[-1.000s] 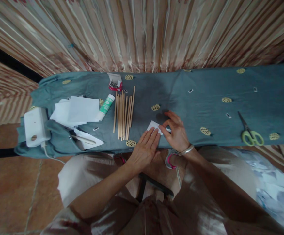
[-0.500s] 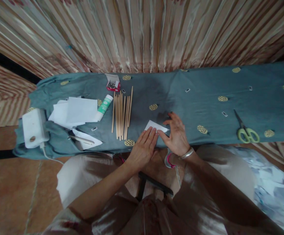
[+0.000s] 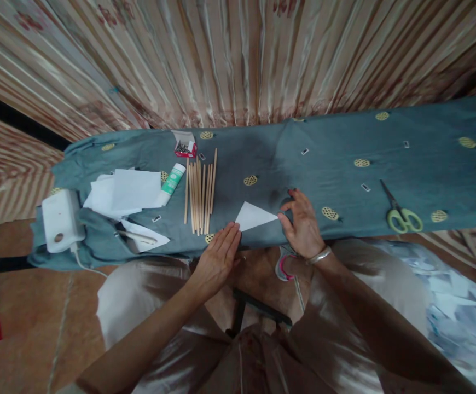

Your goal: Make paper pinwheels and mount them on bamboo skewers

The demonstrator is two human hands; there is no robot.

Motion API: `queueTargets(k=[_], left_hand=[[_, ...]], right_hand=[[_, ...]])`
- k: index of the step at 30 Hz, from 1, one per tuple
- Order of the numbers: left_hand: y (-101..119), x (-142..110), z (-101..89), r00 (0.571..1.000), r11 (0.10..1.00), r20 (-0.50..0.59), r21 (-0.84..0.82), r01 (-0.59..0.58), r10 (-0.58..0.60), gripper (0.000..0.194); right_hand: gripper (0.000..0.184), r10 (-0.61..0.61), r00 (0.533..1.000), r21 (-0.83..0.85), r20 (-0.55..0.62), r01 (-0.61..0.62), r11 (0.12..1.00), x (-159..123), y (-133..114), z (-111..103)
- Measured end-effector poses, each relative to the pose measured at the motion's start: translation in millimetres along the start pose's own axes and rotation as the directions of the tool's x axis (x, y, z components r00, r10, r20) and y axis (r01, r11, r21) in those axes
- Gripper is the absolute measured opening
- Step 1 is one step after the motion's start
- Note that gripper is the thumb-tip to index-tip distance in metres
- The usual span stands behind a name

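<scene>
A white folded paper triangle lies flat on the teal cloth, its long tip pointing right. My left hand rests flat at the triangle's left end, fingers stretched out and its fingertips at the paper's lower left corner. At the other end my right hand has its fingers apart, with thumb beside the pointed tip; whether it touches the paper I cannot tell. Just left of the triangle lie several thin wooden sticks, side by side. A green and white glue stick leans diagonally beyond them.
White paper sheets are stacked on the left, near a white box with a cable. A pen lies on another folded paper. An open red box holds small metal pieces. Green-handled scissors lie right. Striped curtains hang behind.
My left hand has slid left off the middle of the paper triangle, uncovering it. My right hand has shifted slightly right, to the tip. The view has turned a little.
</scene>
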State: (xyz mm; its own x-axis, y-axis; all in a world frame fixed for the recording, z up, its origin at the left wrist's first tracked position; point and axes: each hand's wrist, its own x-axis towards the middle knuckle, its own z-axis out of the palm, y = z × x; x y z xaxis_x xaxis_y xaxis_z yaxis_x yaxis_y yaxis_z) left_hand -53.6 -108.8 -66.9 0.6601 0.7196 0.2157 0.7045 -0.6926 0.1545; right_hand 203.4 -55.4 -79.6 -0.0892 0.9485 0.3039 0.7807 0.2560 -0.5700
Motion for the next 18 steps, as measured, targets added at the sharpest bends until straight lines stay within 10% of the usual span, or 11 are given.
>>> queueTargets(k=[18], left_hand=[[5.6,-18.8,4.7,0.998,0.998,0.029,0.018,0.063,-0.064,0.074]], right_hand=[[0.023,-0.062,0.997,0.024,0.049,0.061,0.998,2.9,-16.8,-7.6]])
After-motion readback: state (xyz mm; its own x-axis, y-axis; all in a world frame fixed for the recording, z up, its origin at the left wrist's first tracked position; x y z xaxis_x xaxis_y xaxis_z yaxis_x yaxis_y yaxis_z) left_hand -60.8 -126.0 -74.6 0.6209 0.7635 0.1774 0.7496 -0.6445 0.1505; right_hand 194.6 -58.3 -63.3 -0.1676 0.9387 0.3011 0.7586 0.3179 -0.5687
